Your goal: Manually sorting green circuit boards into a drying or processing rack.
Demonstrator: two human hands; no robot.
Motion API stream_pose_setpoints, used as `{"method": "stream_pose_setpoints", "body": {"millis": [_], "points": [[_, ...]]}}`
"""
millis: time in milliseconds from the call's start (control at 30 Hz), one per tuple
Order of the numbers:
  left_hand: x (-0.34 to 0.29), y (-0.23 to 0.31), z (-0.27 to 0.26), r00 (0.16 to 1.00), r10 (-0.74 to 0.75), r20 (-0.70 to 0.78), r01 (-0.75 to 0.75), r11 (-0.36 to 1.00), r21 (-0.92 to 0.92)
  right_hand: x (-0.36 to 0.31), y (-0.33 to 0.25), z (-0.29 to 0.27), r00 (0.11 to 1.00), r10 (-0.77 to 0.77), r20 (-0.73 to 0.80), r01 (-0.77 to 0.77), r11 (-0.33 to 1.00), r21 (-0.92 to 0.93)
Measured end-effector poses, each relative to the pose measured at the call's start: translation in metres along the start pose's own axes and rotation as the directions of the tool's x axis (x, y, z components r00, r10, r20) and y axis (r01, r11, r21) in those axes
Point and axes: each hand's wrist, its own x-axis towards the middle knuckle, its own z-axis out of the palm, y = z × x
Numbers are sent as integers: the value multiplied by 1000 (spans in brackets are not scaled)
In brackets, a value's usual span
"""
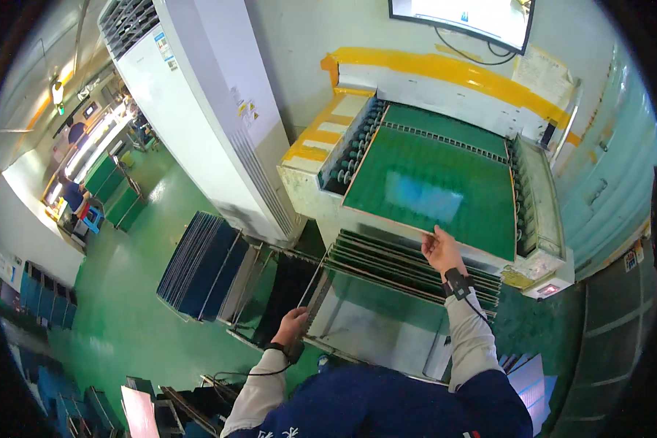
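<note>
A large glossy green panel (482, 197) lies on the roller bed of a conveyor machine, its near edge reaching past the machine's front. At that edge, my right hand (443, 252) has its thumb and fingers closed on the panel's rim. Below it stands a slotted rack (343, 355) holding several thin panels (387, 264) on edge, packed toward the machine side. My left hand (290, 328) is low at the rack's left side, fingers curled around its side bar; the fingertips are partly hidden.
Left of the rack sits another rack of dark panels (201, 266). A tall white air conditioner (197, 109) rises behind it. More panels (140, 412) stand at the lower left, and others (527, 387) at the lower right. A person (73, 196) sits far left.
</note>
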Motion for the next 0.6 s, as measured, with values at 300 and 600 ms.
{"method": "stream_pose_setpoints", "body": {"millis": [300, 600], "points": [[-9, 9, 8, 1000, -13, -5, 13, 999, -40, -86, 26, 31, 988, -41, 147, 137, 663, -736], [2, 4, 2, 999, 26, 32, -30, 992, 125, -132, 73, 1, 877, -229, 422, 429, -21, -903]]}}
